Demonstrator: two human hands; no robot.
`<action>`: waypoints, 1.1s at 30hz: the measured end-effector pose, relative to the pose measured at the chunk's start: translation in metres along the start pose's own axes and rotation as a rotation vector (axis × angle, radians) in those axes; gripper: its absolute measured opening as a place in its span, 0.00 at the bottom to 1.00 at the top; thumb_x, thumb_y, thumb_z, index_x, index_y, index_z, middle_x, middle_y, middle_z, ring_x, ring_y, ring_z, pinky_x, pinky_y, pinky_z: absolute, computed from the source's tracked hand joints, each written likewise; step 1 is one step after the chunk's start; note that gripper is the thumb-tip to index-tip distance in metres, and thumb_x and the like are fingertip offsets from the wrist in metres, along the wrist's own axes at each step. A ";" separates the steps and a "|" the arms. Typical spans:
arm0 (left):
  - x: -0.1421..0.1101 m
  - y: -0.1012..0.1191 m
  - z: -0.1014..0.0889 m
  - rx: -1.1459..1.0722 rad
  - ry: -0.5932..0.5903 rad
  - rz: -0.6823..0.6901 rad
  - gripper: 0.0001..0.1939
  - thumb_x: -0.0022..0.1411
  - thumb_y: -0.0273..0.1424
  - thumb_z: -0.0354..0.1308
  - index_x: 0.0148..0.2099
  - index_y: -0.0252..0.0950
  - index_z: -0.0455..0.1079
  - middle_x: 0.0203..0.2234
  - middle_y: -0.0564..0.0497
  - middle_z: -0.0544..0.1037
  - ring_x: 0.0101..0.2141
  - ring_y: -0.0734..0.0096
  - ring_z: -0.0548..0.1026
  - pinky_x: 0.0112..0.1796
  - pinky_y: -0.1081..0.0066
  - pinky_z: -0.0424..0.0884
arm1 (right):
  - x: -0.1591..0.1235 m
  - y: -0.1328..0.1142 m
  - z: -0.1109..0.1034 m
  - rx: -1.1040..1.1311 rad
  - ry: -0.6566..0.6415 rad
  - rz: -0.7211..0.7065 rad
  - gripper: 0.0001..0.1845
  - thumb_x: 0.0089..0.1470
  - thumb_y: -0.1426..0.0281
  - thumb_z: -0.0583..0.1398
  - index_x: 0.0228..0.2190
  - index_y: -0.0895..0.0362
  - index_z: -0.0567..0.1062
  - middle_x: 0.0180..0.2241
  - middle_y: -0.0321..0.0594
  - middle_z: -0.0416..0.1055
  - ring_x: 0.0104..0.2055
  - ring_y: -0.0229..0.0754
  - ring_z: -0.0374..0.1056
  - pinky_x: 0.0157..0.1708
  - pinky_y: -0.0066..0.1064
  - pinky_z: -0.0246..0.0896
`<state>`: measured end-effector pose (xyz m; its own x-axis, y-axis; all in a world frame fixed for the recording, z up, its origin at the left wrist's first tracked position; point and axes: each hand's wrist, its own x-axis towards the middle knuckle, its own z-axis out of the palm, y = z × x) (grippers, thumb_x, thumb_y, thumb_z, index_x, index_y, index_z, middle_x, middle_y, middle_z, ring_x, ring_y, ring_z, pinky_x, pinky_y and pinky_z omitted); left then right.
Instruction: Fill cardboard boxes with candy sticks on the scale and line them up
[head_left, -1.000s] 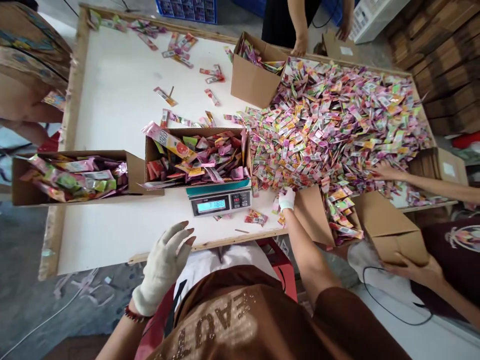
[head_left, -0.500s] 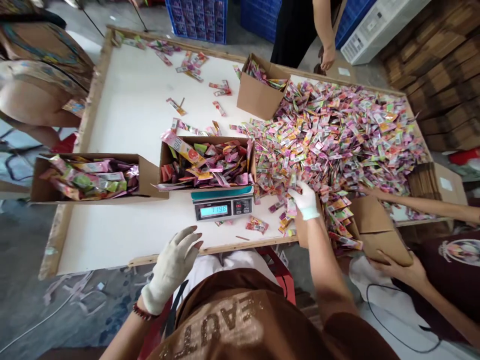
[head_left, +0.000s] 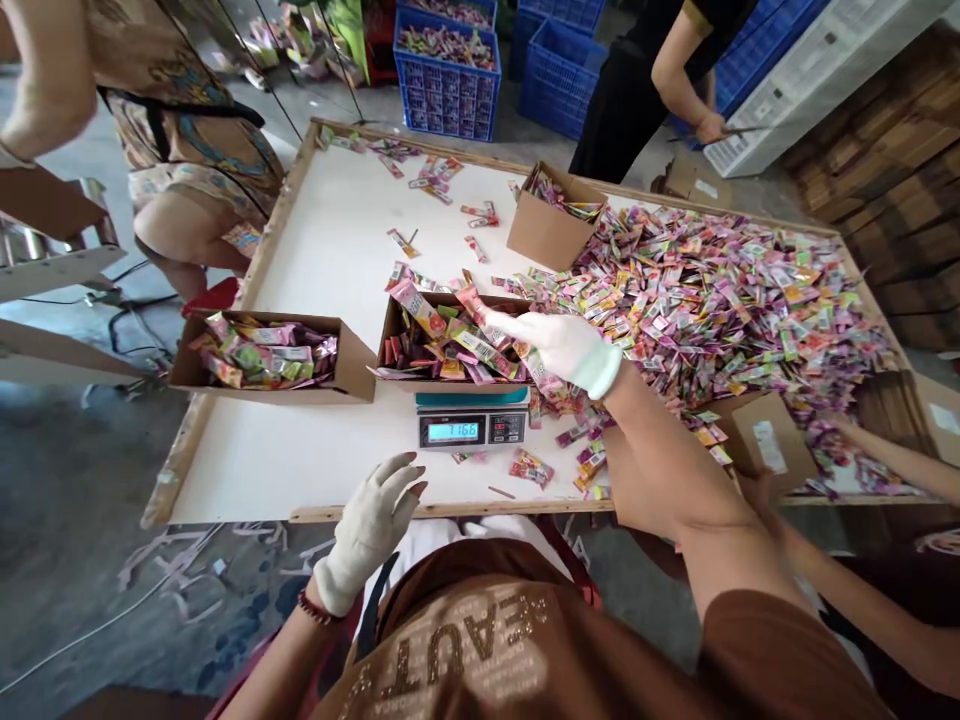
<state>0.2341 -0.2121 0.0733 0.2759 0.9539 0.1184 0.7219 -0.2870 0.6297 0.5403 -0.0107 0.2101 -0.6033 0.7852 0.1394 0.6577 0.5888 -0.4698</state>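
Note:
My right hand (head_left: 566,345), in a white glove, is over the cardboard box (head_left: 450,386) of colourful stick packets on the scale. Its fingers are closed on a few packets, with a pink packet (head_left: 472,300) at the fingertips; the palm side is hidden. Below the box, the digital scale (head_left: 472,428) shows a lit reading that looks like 7166. My left hand (head_left: 375,525), gloved with some bare fingertips, hovers at the table's front edge, fingers apart and holding nothing. Left of the scale is a second packet-filled box (head_left: 352,365).
A large heap of packets (head_left: 720,300) covers the table's right side. A third filled box (head_left: 551,225) stands behind it. Blue crates (head_left: 448,85) are on the floor beyond. A co-worker's arm (head_left: 892,455) reaches in at right beside a cardboard box (head_left: 757,440).
My right hand has moved left from the heap to over the box on the scale, bringing packets. The view has shifted. The co-worker at right has turned a box and reached toward the heap.

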 end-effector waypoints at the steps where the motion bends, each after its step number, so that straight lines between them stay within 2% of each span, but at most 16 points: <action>1: -0.003 -0.003 -0.001 -0.007 -0.002 -0.017 0.11 0.72 0.35 0.54 0.48 0.39 0.76 0.53 0.43 0.79 0.50 0.60 0.80 0.50 0.60 0.79 | -0.007 0.003 -0.004 0.008 0.022 -0.004 0.31 0.62 0.79 0.52 0.62 0.48 0.73 0.41 0.33 0.79 0.43 0.36 0.76 0.50 0.30 0.73; 3: -0.007 -0.007 -0.003 -0.024 -0.007 -0.051 0.12 0.72 0.36 0.53 0.48 0.38 0.75 0.54 0.42 0.78 0.51 0.60 0.80 0.51 0.60 0.78 | -0.027 0.008 -0.014 0.047 0.106 -0.004 0.32 0.63 0.79 0.51 0.63 0.50 0.72 0.52 0.36 0.79 0.53 0.40 0.75 0.57 0.35 0.72; 5: -0.006 -0.011 -0.007 -0.030 -0.002 -0.082 0.12 0.72 0.37 0.53 0.48 0.38 0.76 0.54 0.42 0.78 0.51 0.59 0.79 0.52 0.59 0.77 | -0.051 0.010 -0.025 0.092 0.223 0.037 0.30 0.64 0.77 0.51 0.64 0.51 0.72 0.60 0.36 0.74 0.60 0.43 0.72 0.62 0.40 0.70; 9: 0.010 -0.016 -0.023 -0.020 0.045 -0.094 0.13 0.72 0.37 0.54 0.49 0.37 0.75 0.55 0.42 0.78 0.52 0.59 0.79 0.53 0.58 0.76 | -0.095 0.010 -0.035 0.114 0.405 0.218 0.26 0.64 0.73 0.57 0.62 0.51 0.75 0.62 0.35 0.72 0.63 0.48 0.70 0.66 0.44 0.66; 13: 0.046 -0.017 -0.049 -0.020 0.149 -0.002 0.10 0.70 0.35 0.57 0.48 0.36 0.75 0.53 0.43 0.79 0.52 0.61 0.79 0.53 0.61 0.76 | -0.126 0.009 -0.035 0.050 0.452 0.326 0.25 0.64 0.72 0.59 0.60 0.50 0.76 0.62 0.35 0.72 0.62 0.49 0.71 0.65 0.42 0.68; 17: 0.095 0.001 -0.075 -0.011 0.245 0.138 0.08 0.68 0.33 0.58 0.45 0.36 0.76 0.51 0.44 0.80 0.52 0.62 0.78 0.55 0.63 0.75 | -0.139 0.008 -0.036 -0.022 0.448 0.301 0.25 0.64 0.73 0.58 0.61 0.50 0.76 0.61 0.34 0.73 0.62 0.49 0.71 0.64 0.41 0.69; 19: 0.118 0.017 -0.083 -0.016 0.263 0.180 0.07 0.68 0.32 0.58 0.43 0.36 0.76 0.51 0.45 0.80 0.51 0.63 0.78 0.54 0.65 0.75 | -0.132 0.004 -0.038 -0.056 0.453 0.236 0.23 0.65 0.73 0.57 0.59 0.51 0.77 0.59 0.36 0.75 0.60 0.49 0.73 0.62 0.40 0.71; 21: 0.137 0.037 -0.086 -0.023 0.283 0.211 0.08 0.69 0.32 0.57 0.43 0.36 0.76 0.50 0.46 0.80 0.50 0.65 0.79 0.52 0.67 0.75 | -0.111 -0.004 -0.037 -0.110 0.435 0.150 0.22 0.66 0.73 0.56 0.57 0.50 0.78 0.54 0.37 0.79 0.55 0.47 0.77 0.59 0.38 0.73; 24: 0.152 0.062 -0.083 -0.022 0.333 0.251 0.08 0.69 0.32 0.57 0.44 0.36 0.76 0.49 0.46 0.80 0.49 0.66 0.79 0.50 0.67 0.76 | -0.054 -0.021 -0.028 -0.169 0.269 0.000 0.22 0.67 0.73 0.54 0.56 0.48 0.78 0.47 0.36 0.80 0.50 0.43 0.78 0.57 0.37 0.73; 26: 0.155 0.071 -0.079 -0.006 0.388 0.261 0.08 0.68 0.32 0.58 0.45 0.35 0.76 0.48 0.45 0.80 0.49 0.65 0.78 0.50 0.66 0.75 | -0.012 -0.032 -0.018 -0.155 0.124 -0.087 0.20 0.67 0.72 0.54 0.55 0.49 0.77 0.46 0.36 0.79 0.51 0.44 0.76 0.56 0.42 0.71; 28: 0.151 0.070 -0.076 0.017 0.448 0.249 0.07 0.68 0.32 0.59 0.44 0.35 0.76 0.46 0.45 0.79 0.48 0.65 0.78 0.50 0.64 0.75 | 0.019 -0.037 -0.007 -0.127 0.088 -0.116 0.19 0.69 0.69 0.53 0.55 0.52 0.77 0.46 0.37 0.77 0.55 0.47 0.73 0.55 0.48 0.68; 30: 0.140 0.059 -0.075 0.042 0.476 0.218 0.07 0.67 0.32 0.60 0.44 0.36 0.76 0.46 0.46 0.78 0.48 0.65 0.77 0.51 0.63 0.74 | 0.028 -0.030 0.002 -0.056 0.123 -0.067 0.19 0.68 0.66 0.56 0.56 0.52 0.75 0.51 0.39 0.75 0.60 0.52 0.70 0.57 0.51 0.67; 33: 0.112 0.030 -0.074 0.067 0.495 0.135 0.06 0.67 0.32 0.61 0.44 0.36 0.76 0.47 0.46 0.77 0.50 0.64 0.75 0.54 0.58 0.73 | -0.002 -0.001 0.015 0.056 0.176 0.175 0.29 0.61 0.63 0.64 0.62 0.49 0.69 0.60 0.39 0.69 0.65 0.51 0.63 0.63 0.46 0.62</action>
<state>0.2393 -0.1072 0.1624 0.0476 0.8307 0.5547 0.7442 -0.3999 0.5350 0.5341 -0.0156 0.1972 -0.3917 0.8983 0.1988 0.7163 0.4334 -0.5470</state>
